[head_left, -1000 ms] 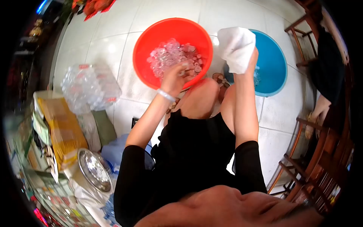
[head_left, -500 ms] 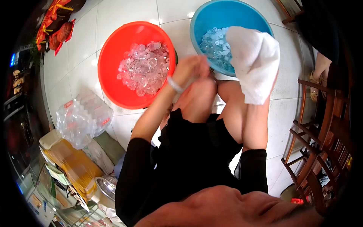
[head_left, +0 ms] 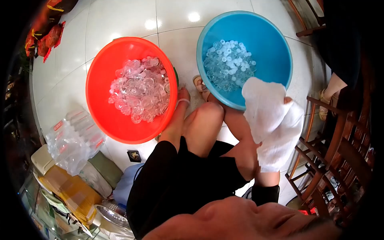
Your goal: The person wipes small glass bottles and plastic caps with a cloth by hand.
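The red basin (head_left: 98,86), on the left, has many clear round pieces (head_left: 138,90) in it. My left hand (head_left: 183,95), with a pale bracelet at the wrist, is low beside the basin's right side; its fingers are too small and unclear to make out. To the right stands the blue basin (head_left: 276,52), holding clear pieces (head_left: 224,72) and small white ring-like pieces (head_left: 234,54). A white cloth (head_left: 276,124) covers most of my right hand (head_left: 287,100), which grips it near the blue basin's lower right rim. One fingertip shows at the cloth.
Wrapped plastic bottles (head_left: 74,140), a yellow taped package (head_left: 72,188) and a metal bowl (head_left: 114,216) lie at lower left. Wooden chairs (head_left: 332,156) stand at right, near another person's foot (head_left: 325,105). Red packages (head_left: 50,42) are at upper left.
The view has shifted, bringing the whole blue basin into sight. My left hand has left the clear pieces and is now beside the red basin. The cloth and my right hand are lower in view.
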Tool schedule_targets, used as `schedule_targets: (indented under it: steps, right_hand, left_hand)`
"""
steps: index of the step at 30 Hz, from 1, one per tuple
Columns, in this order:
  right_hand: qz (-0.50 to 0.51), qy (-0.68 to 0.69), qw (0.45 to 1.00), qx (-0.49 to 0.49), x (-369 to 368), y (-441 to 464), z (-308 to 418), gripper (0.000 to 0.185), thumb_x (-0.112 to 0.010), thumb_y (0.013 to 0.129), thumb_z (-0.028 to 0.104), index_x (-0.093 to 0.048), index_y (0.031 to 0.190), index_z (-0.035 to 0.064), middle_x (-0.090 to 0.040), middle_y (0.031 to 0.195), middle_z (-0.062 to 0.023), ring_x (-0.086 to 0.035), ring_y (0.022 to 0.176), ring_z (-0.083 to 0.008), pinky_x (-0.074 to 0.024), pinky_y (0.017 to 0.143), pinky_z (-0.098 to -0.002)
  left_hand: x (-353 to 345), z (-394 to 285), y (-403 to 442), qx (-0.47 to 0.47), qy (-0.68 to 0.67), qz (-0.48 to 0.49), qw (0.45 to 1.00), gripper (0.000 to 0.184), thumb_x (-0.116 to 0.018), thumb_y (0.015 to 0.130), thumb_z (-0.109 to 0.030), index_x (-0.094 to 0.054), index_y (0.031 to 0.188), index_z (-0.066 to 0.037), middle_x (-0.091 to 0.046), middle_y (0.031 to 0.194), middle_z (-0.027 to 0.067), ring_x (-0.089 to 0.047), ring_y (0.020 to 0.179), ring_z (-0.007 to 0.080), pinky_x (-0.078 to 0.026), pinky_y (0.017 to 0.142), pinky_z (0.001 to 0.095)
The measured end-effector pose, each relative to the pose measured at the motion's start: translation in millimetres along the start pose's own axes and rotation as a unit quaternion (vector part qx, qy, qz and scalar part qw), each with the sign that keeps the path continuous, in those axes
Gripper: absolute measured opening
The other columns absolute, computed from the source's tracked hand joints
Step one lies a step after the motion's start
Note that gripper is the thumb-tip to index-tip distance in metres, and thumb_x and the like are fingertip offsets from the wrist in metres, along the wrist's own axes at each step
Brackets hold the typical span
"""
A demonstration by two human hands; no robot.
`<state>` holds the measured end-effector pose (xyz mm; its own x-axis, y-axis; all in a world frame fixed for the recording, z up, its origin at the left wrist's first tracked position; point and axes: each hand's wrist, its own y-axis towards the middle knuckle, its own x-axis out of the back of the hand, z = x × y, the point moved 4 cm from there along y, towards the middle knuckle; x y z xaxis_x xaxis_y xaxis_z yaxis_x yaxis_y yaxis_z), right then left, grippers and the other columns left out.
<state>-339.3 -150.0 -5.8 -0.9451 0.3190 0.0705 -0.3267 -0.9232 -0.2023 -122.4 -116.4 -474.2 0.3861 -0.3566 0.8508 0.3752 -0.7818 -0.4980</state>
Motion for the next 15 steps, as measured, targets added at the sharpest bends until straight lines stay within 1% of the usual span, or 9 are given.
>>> schedule_targets:
  steps: [3,4,7,10,11,12,13,14,15]
  right_hand:
    - [0.013,-0.023,0.999,-0.029,-13,0,3,0.035,-0.069,0.062,0.003,-0.048,0.089,-0.0003,-0.056,0.085,-0.0082,-0.054,0.075,-0.0160,-0.0429,0.066,-0.0241]
    - [0.018,-0.034,0.999,-0.035,-17,0,4,0.036,-0.070,0.062,0.003,-0.047,0.090,-0.0003,-0.056,0.086,-0.0077,-0.054,0.076,-0.0151,-0.0427,0.067,-0.0237]
    - [0.024,-0.096,0.994,-0.048,-18,3,-13,0.037,-0.071,0.062,0.003,-0.046,0.090,-0.0005,-0.056,0.086,-0.0064,-0.054,0.076,-0.0126,-0.0429,0.067,-0.0230]
    - [0.037,-0.221,0.974,0.031,-14,5,-19,0.033,-0.072,0.060,0.004,-0.049,0.084,0.0002,-0.056,0.082,-0.0061,-0.053,0.073,-0.0108,-0.0440,0.064,-0.0238]
    - [0.069,-0.244,0.966,0.048,-25,4,1,0.027,-0.068,0.064,0.003,-0.050,0.084,0.0013,-0.056,0.082,-0.0065,-0.053,0.072,-0.0121,-0.0444,0.065,-0.0243]
    - [0.071,-0.090,0.993,-0.037,-23,0,-5,0.019,-0.062,0.069,0.003,-0.052,0.085,0.0031,-0.056,0.083,-0.0071,-0.054,0.072,-0.0141,-0.0452,0.066,-0.0253]
    - [0.047,0.065,0.990,-0.119,-22,-4,-10,0.012,-0.055,0.075,0.003,-0.053,0.086,0.0048,-0.056,0.083,-0.0076,-0.055,0.071,-0.0161,-0.0461,0.066,-0.0262]
    - [0.053,0.074,0.989,-0.115,-19,-5,-17,0.012,-0.055,0.075,0.003,-0.053,0.086,0.0048,-0.056,0.083,-0.0076,-0.055,0.071,-0.0161,-0.0461,0.066,-0.0262]
    - [0.078,0.136,0.979,-0.133,-21,-3,-24,0.012,-0.051,0.078,0.007,-0.054,0.090,0.0035,-0.056,0.084,-0.0072,-0.056,0.073,-0.0167,-0.0465,0.067,-0.0272]
  left_hand:
    - [-8,0,9,-0.028,-0.038,-0.002,0.999,0.025,-0.039,0.083,-0.015,-0.059,0.088,-0.001,-0.059,0.090,0.0220,-0.058,0.084,0.0353,-0.046,0.072,0.0455]
    - [-11,3,6,-0.020,-0.043,-0.003,0.999,0.025,-0.039,0.083,-0.015,-0.059,0.088,-0.001,-0.059,0.090,0.0220,-0.058,0.084,0.0353,-0.046,0.072,0.0455]
    - [-24,17,-13,-0.081,-0.167,-0.106,0.977,0.024,-0.039,0.082,-0.013,-0.058,0.087,-0.001,-0.060,0.089,0.0215,-0.059,0.081,0.0356,-0.046,0.070,0.0461]
    - [-45,24,-12,-0.120,-0.240,-0.185,0.945,0.023,-0.039,0.082,-0.012,-0.058,0.086,-0.001,-0.060,0.088,0.0212,-0.059,0.079,0.0358,-0.047,0.068,0.0465]
    - [-74,28,12,-0.061,-0.138,-0.060,0.987,0.022,-0.041,0.081,-0.013,-0.058,0.087,-0.001,-0.060,0.088,0.0211,-0.059,0.079,0.0362,-0.046,0.068,0.0470]
    - [-90,33,25,0.000,-0.032,0.067,0.997,0.021,-0.043,0.080,-0.014,-0.057,0.089,-0.001,-0.060,0.087,0.0211,-0.059,0.079,0.0366,-0.046,0.068,0.0476]
    - [-68,27,16,0.003,-0.030,0.057,0.998,0.021,-0.043,0.080,-0.014,-0.057,0.089,-0.001,-0.060,0.087,0.0211,-0.059,0.079,0.0366,-0.046,0.068,0.0476]
    - [-30,13,-8,-0.008,-0.046,0.071,0.996,0.021,-0.045,0.078,-0.014,-0.056,0.090,-0.001,-0.060,0.087,0.0218,-0.059,0.080,0.0374,-0.045,0.070,0.0476]
    - [-4,8,-28,-0.020,-0.062,0.085,0.994,0.022,-0.047,0.076,-0.015,-0.054,0.091,0.000,-0.059,0.087,0.0225,-0.058,0.081,0.0383,-0.045,0.071,0.0477]
